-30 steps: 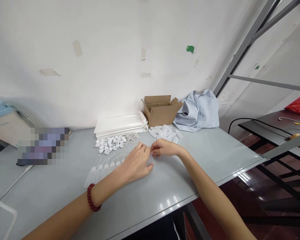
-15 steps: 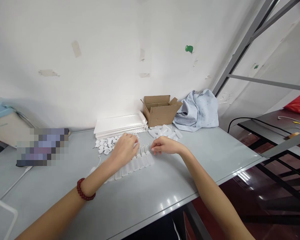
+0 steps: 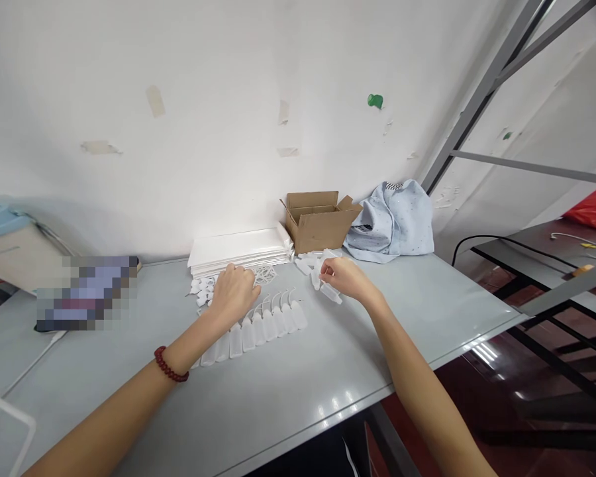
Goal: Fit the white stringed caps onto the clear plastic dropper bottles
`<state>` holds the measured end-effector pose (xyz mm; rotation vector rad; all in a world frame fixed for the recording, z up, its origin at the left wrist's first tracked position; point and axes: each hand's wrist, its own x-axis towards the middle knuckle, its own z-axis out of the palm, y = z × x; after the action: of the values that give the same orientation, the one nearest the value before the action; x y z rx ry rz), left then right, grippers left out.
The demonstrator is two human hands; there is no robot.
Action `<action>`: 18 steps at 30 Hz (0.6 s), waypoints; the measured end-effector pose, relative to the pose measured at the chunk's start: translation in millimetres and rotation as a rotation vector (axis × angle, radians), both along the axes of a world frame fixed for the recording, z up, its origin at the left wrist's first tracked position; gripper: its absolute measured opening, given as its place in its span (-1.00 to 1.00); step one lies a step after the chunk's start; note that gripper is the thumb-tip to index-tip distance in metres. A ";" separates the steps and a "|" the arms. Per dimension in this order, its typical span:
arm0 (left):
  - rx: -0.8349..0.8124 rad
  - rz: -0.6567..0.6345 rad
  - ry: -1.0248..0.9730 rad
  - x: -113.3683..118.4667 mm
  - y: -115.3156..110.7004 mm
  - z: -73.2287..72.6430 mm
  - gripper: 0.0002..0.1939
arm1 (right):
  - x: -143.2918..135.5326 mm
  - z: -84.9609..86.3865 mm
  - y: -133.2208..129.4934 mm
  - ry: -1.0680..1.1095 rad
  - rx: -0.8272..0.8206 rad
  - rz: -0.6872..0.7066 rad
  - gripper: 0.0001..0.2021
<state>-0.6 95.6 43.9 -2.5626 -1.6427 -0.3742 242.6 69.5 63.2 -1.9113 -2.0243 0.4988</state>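
The tubes (image 3: 263, 328) lie in a row nearer than the left grip (image 3: 234, 291) and to its right; a low wrist could skew them or snag their strings (image 3: 279, 299). The right grip (image 3: 345, 278) is half closed, fingertips bent toward the loose tubes (image 3: 331, 293); whether it pinches one I cannot tell. They overlap, so pulling one could drag others. The left grip curls over the caps (image 3: 201, 285), its fingertips hidden, its hold unclear; a careless sweep could scatter them. Just beyond, tangled cords (image 3: 265, 274) could come up together.
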 end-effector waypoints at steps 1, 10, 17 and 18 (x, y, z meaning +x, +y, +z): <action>-0.003 -0.002 -0.007 -0.1 0.9 -0.7 -0.74 | 0.8 1.0 -0.4 -0.030 -0.005 -0.018 -0.93; -0.054 0.040 -0.252 -9.7 -3.3 12.9 -0.76 | -0.9 1.7 -3.0 -0.214 -0.161 -0.020 -0.89; -0.029 0.164 -0.558 -30.4 -2.2 27.6 -0.77 | -2.8 -5.0 -1.0 -0.238 -0.174 0.000 -0.86; -0.033 0.181 -0.617 -32.6 -0.1 28.2 -0.77 | -2.4 -5.3 -0.8 -0.223 -0.166 0.009 -0.88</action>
<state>-33.2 95.5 72.1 -2.4288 -2.0420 -1.2238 240.3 68.7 57.9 -2.1406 -2.1902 0.4887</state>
